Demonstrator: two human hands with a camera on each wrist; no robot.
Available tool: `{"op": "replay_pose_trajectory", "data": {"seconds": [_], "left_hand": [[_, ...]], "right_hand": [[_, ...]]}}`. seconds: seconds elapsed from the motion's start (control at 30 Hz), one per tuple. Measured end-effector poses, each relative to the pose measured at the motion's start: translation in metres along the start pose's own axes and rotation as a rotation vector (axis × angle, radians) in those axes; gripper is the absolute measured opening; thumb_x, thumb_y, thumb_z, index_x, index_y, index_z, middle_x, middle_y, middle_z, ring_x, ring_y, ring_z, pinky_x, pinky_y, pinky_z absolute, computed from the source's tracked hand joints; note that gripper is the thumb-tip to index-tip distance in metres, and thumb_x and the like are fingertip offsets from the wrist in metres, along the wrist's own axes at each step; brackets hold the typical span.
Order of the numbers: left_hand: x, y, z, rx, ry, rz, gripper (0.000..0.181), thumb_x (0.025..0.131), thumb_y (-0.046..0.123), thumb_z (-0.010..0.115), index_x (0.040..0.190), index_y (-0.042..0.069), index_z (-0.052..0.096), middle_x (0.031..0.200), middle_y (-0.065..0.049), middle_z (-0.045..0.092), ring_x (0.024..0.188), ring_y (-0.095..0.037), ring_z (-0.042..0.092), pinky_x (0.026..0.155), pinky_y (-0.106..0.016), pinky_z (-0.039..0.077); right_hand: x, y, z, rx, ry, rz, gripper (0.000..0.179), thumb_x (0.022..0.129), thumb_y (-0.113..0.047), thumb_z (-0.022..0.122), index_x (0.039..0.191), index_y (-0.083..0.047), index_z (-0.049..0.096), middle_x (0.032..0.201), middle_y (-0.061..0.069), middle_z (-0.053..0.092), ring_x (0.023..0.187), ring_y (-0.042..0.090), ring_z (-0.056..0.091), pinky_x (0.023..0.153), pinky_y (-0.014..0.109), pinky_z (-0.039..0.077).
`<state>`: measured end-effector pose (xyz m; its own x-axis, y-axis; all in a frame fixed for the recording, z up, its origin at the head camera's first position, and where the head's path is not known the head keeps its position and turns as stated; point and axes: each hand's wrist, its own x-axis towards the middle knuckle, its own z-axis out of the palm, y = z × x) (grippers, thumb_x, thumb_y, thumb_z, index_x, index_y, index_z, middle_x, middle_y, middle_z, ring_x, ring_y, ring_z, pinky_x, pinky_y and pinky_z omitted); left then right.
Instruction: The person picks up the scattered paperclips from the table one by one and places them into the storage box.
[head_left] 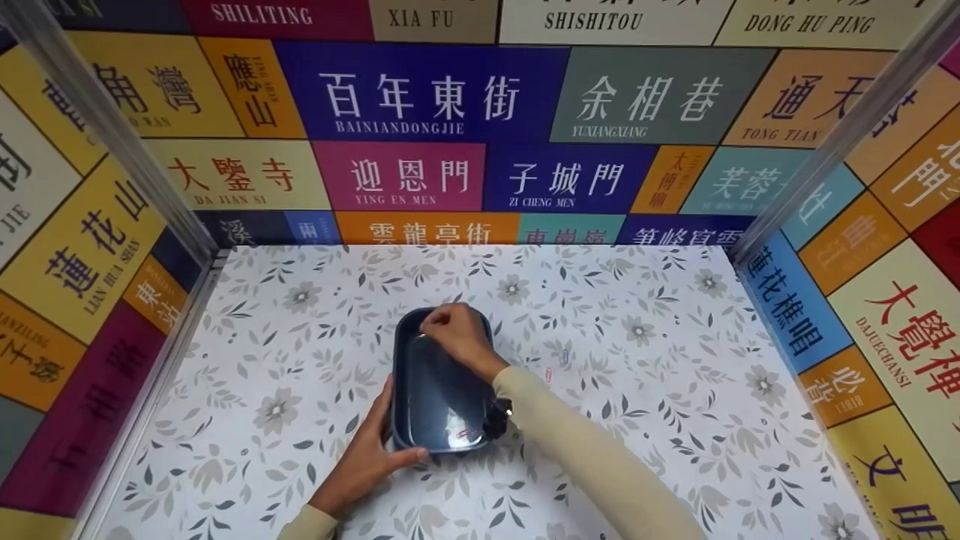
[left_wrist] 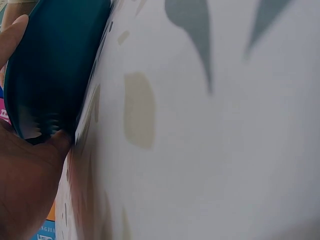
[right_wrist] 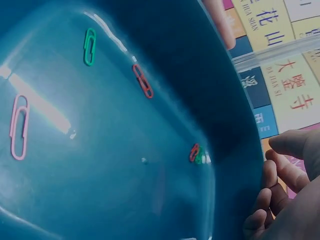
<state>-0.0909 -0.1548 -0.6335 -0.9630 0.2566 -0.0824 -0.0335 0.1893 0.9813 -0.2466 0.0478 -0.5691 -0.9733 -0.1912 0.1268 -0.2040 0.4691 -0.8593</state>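
My left hand (head_left: 372, 450) grips the tray (head_left: 439, 386), its thumb over the near rim. The tray stands roughly midway between the worktop's (head_left: 675, 435) left and right edges. My right hand (head_left: 459, 336) is over its far end, fingers curled in, thumb near the index finger; I cannot tell whether a clip is between them.

On the tray's floor lie a pink clip (right_wrist: 19, 126), a green clip (right_wrist: 90, 47) and a red clip (right_wrist: 142, 81), with a small red-and-green pair (right_wrist: 196, 153) by one corner. A second pink clip (head_left: 548, 374) and a blue clip (head_left: 565, 357) lie on the worktop, off the tray's right edge.

I judge the step in hand to be fine clip handling in the tray. The next move calls for a steady left hold and a light fingertip touch clear of the rim.
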Motion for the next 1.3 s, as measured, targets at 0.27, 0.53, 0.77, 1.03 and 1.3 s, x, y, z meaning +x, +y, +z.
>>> {"op": "replay_pose_trajectory", "data": {"seconds": [0.27, 0.53, 0.77, 1.03, 1.3], "left_hand": [[-0.001, -0.001, 0.001, -0.004, 0.005, 0.024, 0.133, 0.085, 0.018, 0.099, 0.18, 0.019, 0.006, 0.185, -0.005, 0.011, 0.167, -0.024, 0.016, 0.123, -0.015, 0.024], [0.002, -0.003, 0.002, -0.069, -0.012, 0.003, 0.133, 0.086, 0.016, 0.098, 0.179, 0.019, 0.003, 0.185, -0.005, 0.007, 0.168, -0.028, 0.016, 0.129, -0.035, 0.028], [0.001, -0.003, 0.002, -0.063, -0.007, 0.001, 0.132, 0.086, 0.015, 0.098, 0.179, 0.023, 0.005, 0.185, -0.004, 0.008, 0.168, -0.028, 0.017, 0.123, -0.018, 0.029], [0.001, -0.004, 0.001, -0.063, -0.007, 0.018, 0.134, 0.085, 0.016, 0.099, 0.18, 0.02, 0.004, 0.185, -0.005, 0.009, 0.167, -0.029, 0.019, 0.122, -0.017, 0.029], [0.001, -0.004, 0.001, -0.069, -0.011, 0.03, 0.134, 0.085, 0.012, 0.098, 0.179, 0.016, 0.003, 0.185, -0.006, 0.01, 0.167, -0.03, 0.021, 0.122, -0.016, 0.029]], "right_hand": [[-0.009, -0.006, -0.016, 0.068, 0.012, -0.048, 0.004, 0.093, -0.009, 0.083, 0.092, -0.007, 0.086, 0.088, 0.0, 0.08, 0.081, 0.008, 0.07, 0.082, 0.027, 0.057], [-0.018, -0.004, -0.033, 0.141, 0.021, -0.026, 0.005, 0.094, -0.009, 0.084, 0.093, -0.004, 0.085, 0.089, 0.0, 0.079, 0.082, 0.009, 0.067, 0.08, 0.024, 0.054], [-0.027, 0.0, -0.045, 0.173, 0.021, -0.014, 0.004, 0.095, -0.008, 0.083, 0.095, -0.005, 0.084, 0.091, 0.003, 0.08, 0.085, 0.013, 0.07, 0.083, 0.027, 0.056], [-0.039, 0.013, -0.054, 0.145, 0.03, -0.036, 0.005, 0.095, -0.009, 0.084, 0.097, -0.005, 0.084, 0.092, 0.002, 0.08, 0.087, 0.014, 0.069, 0.085, 0.027, 0.055], [-0.046, 0.026, -0.06, 0.124, 0.046, -0.07, 0.004, 0.094, -0.007, 0.085, 0.097, -0.004, 0.085, 0.091, 0.003, 0.08, 0.084, 0.013, 0.067, 0.08, 0.026, 0.052]]}}
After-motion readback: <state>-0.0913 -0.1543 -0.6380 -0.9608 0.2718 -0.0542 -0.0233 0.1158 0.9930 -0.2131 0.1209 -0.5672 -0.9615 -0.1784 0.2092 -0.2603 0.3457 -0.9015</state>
